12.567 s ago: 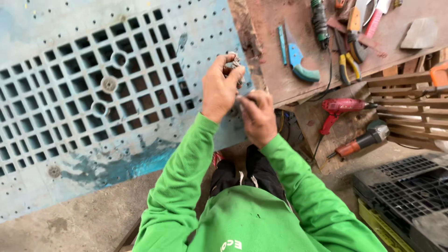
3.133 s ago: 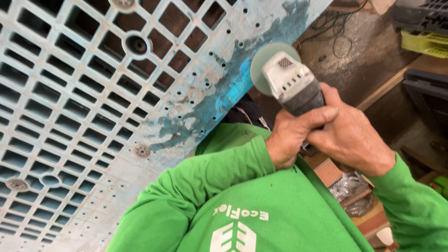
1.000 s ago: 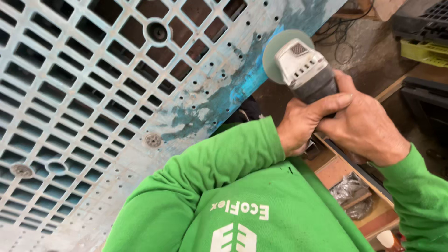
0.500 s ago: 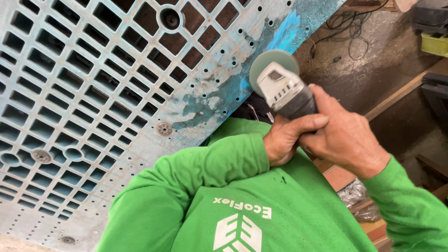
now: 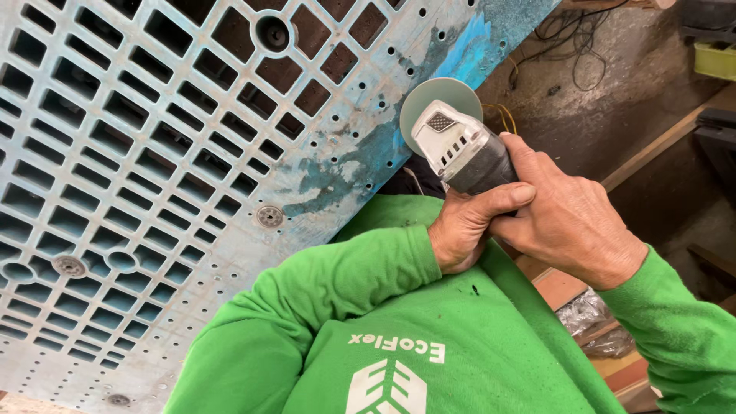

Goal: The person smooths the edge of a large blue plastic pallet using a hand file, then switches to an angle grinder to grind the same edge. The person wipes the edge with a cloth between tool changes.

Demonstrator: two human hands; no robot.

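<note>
Head view: angle grinder (image 5: 460, 149) clasped by 2 hands, left hand (image 5: 468, 226) and right hand (image 5: 571, 218); disc (image 5: 437, 103) best laid shallow against blue pallet (image 5: 153, 153) edge, grip firm.

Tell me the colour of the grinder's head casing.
Light grey, almost white, on the angle grinder; seen in the head view.

Support: dark, stained concrete floor (image 5: 606, 92) at the upper right.
On it: tangle of thin black cables (image 5: 571, 31) near the top edge.
Also: pale blue plastic grid pallet (image 5: 153, 153), worn and patchy, fills the left; its footing is hidden.
Lower right: crumpled clear plastic sheet (image 5: 594, 322) on wooden boards (image 5: 563, 287).
</note>
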